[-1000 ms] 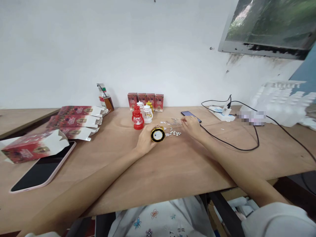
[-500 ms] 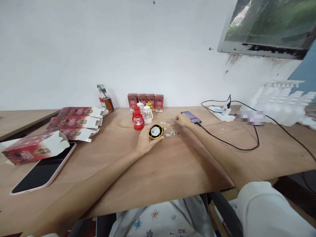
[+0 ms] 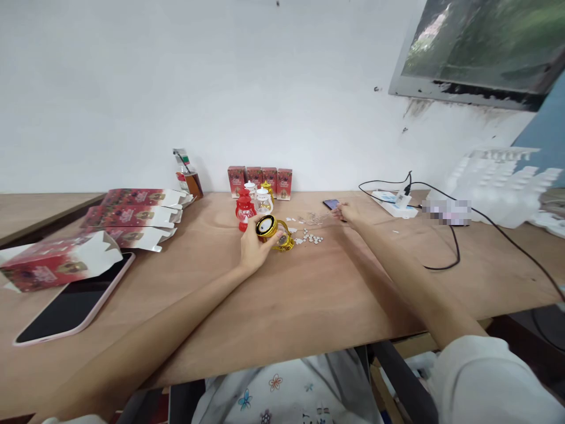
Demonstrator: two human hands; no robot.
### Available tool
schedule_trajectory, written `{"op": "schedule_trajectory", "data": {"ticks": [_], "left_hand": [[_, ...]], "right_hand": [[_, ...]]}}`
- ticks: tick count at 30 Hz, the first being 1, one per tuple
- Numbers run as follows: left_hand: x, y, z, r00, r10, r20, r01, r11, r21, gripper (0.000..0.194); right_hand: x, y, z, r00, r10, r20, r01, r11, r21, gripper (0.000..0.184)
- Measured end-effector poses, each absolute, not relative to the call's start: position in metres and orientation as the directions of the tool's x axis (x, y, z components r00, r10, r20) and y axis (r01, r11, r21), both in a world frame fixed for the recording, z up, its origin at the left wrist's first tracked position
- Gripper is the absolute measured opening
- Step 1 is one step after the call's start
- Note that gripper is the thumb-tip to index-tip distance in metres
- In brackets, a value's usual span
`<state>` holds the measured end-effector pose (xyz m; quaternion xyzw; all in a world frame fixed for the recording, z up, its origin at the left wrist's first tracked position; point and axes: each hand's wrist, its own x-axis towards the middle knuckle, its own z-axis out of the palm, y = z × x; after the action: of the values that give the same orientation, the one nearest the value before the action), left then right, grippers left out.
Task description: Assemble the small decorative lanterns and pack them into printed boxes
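Note:
My left hand point(image 3: 253, 246) is closed around a small gold lantern point(image 3: 283, 240), which lies tilted so its round base with a black ring and white centre faces me. Farther right, my right hand point(image 3: 346, 211) has its fingers pinched together at the near side of a dark phone point(image 3: 330, 204); what they hold, if anything, is too small to make out. Between the hands lie several small round silvery discs point(image 3: 312, 238) and small whitish pieces point(image 3: 298, 241). A red lantern point(image 3: 244, 213) and a white lantern point(image 3: 263, 203) stand just behind my left hand.
Four-sided red printed boxes point(image 3: 284, 184) stand by the wall. On the left are opened red cartons point(image 3: 136, 218), a pink-edged phone point(image 3: 75, 306) and a bottle point(image 3: 182, 165). A power strip point(image 3: 392, 203), black cables point(image 3: 457, 241) and white foam trays point(image 3: 498, 182) occupy the right.
My left hand has tipped the gold lantern, turning its base up and left so its side shows. My right hand has moved right, away from the small pieces and in front of the phone.

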<state>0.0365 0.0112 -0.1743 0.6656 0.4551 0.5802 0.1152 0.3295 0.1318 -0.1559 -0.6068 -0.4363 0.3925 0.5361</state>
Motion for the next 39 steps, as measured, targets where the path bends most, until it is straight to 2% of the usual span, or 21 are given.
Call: {"op": "schedule_trajectory", "data": {"ticks": [3, 8, 14, 19, 22, 31, 39], "left_hand": [[0.037, 0.010, -0.173, -0.088, 0.751, 0.655, 0.485, -0.542, 0.686, 0.051], [0.038, 0.011, -0.175, -0.076, 0.733, 0.676, 0.460, -0.576, 0.676, 0.050], [0.037, 0.016, -0.179, -0.065, 0.708, 0.703, 0.458, -0.605, 0.652, 0.049], [0.037, 0.019, -0.180, -0.056, 0.705, 0.707, 0.436, -0.619, 0.653, 0.049], [0.037, 0.019, -0.180, -0.055, 0.697, 0.715, 0.437, -0.627, 0.645, 0.049], [0.037, 0.018, -0.179, -0.047, 0.684, 0.728, 0.417, -0.649, 0.637, 0.048], [0.037, 0.018, -0.179, -0.044, 0.704, 0.708, 0.396, -0.639, 0.660, 0.050]], "right_hand": [[0.333, 0.128, -0.171, 0.308, 0.947, -0.088, 0.027, -0.101, -0.994, 0.030], [0.337, 0.126, -0.184, 0.308, 0.944, -0.121, -0.075, -0.103, -0.992, 0.031], [0.339, 0.125, -0.187, 0.287, 0.954, -0.088, -0.169, -0.040, -0.985, 0.029], [0.340, 0.121, -0.189, 0.223, 0.975, -0.018, -0.241, 0.037, -0.970, 0.015], [0.338, 0.117, -0.188, 0.174, 0.985, 0.018, -0.279, 0.067, -0.958, 0.019], [0.340, 0.107, -0.186, 0.049, 0.999, 0.019, -0.297, 0.033, -0.954, 0.011], [0.331, 0.104, -0.188, -0.026, 0.997, 0.066, -0.299, 0.055, -0.953, 0.024]]}}
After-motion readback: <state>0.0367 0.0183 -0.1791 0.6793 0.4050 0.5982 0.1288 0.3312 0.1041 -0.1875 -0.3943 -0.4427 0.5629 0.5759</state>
